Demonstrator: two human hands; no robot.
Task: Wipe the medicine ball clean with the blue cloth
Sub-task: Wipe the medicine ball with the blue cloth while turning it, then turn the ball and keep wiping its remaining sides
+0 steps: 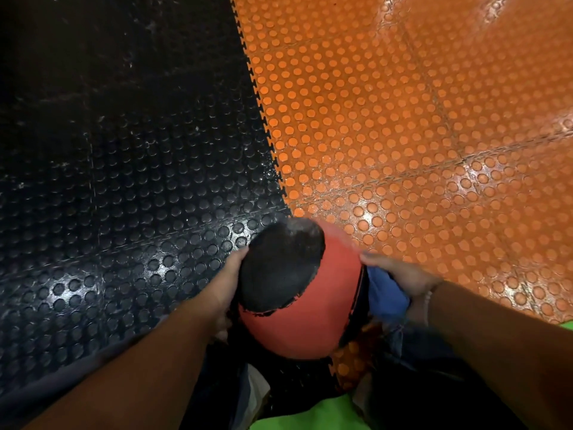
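The medicine ball (297,305) sits low in the middle of the view, held up between both hands just above the person's lap. It is red with a rough black panel (279,268) facing up and to the left, and thin black bands run round its right side.

The left hand (226,283) presses its palm flat against the ball's left side, with the thumb stretched out along the edge of the black panel (the fingers go under the ball and are hidden). The right hand (400,274) grips the blue cloth (384,296) in a bunch and holds it against the ball's right side, the index finger reaching forward onto the red surface. A thin bracelet (429,294) circles the right wrist. Both forearms come in from the bottom corners.

Behind the ball lies a studded floor: a black mat (124,181) on the left and an orange mat (403,119) on the right, joined by a toothed seam (263,119) that runs from the top of the view down to the ball. Glossy patches of light show on both mats. Below the ball are dark trousers (412,352) and a bright green patch (310,414) at the bottom edge; what the green thing is I cannot tell.
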